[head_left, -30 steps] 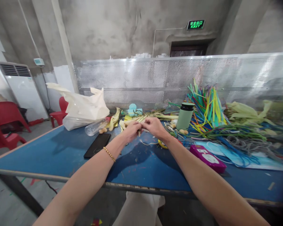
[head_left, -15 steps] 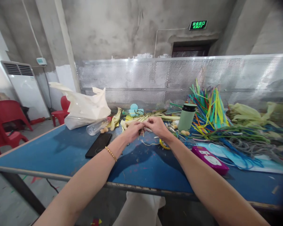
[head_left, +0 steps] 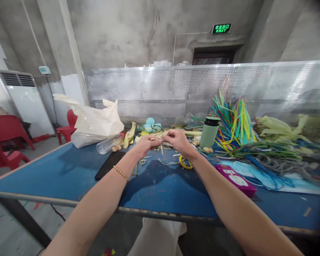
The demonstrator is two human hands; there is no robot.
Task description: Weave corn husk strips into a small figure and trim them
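Observation:
Over the middle of the blue table, my left hand [head_left: 147, 145] and my right hand [head_left: 179, 141] meet with their fingertips close together. Both hands are closed in a pinch. What they hold is too small and hidden to name; a thin pale strip [head_left: 161, 148] shows just below the fingers. Behind them lies a heap of pale plant stalks [head_left: 193, 133]. A yellow ring-shaped roll [head_left: 185, 163] sits near my right wrist, and small green curled scraps [head_left: 142, 161] lie by my left.
To the left are a black phone [head_left: 109, 165], a clear plastic bottle [head_left: 108, 144] and a white plastic bag [head_left: 97, 122]. A green flask [head_left: 209, 133], colourful pipe cleaners [head_left: 236, 122], a magenta box [head_left: 236, 180] and blue face masks [head_left: 288, 183] stand or lie right.
My left hand has flattened and shifted slightly; the small dark bit seen under the fingers no longer shows there. The view has turned a little to the right.

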